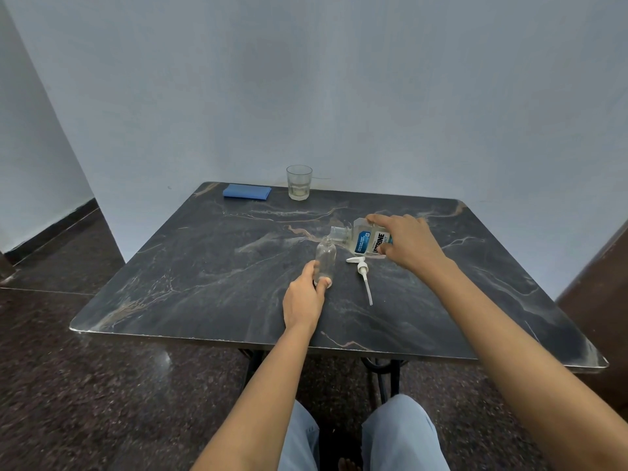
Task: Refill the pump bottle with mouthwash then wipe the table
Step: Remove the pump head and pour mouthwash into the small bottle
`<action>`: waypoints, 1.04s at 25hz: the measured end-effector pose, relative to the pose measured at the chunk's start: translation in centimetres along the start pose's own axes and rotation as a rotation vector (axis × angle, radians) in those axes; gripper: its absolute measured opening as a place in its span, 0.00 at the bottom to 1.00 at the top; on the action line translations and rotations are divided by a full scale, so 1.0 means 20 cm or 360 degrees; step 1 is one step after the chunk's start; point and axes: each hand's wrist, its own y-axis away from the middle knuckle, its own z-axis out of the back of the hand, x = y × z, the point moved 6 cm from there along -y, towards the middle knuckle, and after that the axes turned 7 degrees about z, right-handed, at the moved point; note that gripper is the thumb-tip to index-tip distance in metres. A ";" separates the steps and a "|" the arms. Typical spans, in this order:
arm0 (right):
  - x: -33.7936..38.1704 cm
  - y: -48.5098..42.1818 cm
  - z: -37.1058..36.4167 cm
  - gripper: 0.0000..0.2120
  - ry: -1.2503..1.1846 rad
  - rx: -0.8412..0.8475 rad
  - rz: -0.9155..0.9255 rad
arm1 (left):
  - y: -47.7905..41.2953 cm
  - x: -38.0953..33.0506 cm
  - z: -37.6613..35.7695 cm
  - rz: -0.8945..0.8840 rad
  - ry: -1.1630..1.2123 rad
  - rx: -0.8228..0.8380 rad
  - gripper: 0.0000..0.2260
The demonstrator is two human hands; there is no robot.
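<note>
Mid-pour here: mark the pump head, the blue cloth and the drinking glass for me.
pump head (361, 268), head view, on its white collar.
blue cloth (247, 191), head view, middle of its top face.
drinking glass (299, 185), head view, on its side wall.

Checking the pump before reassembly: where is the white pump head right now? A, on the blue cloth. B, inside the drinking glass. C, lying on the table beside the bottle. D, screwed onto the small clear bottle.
C: the pump head lies flat on the table, right of the open small bottle.
</note>
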 end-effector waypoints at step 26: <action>0.00 0.00 0.00 0.28 0.0026 0.0009 -0.0007 | 0.00 -0.01 0.01 0.0020 -0.0044 -0.0003 0.20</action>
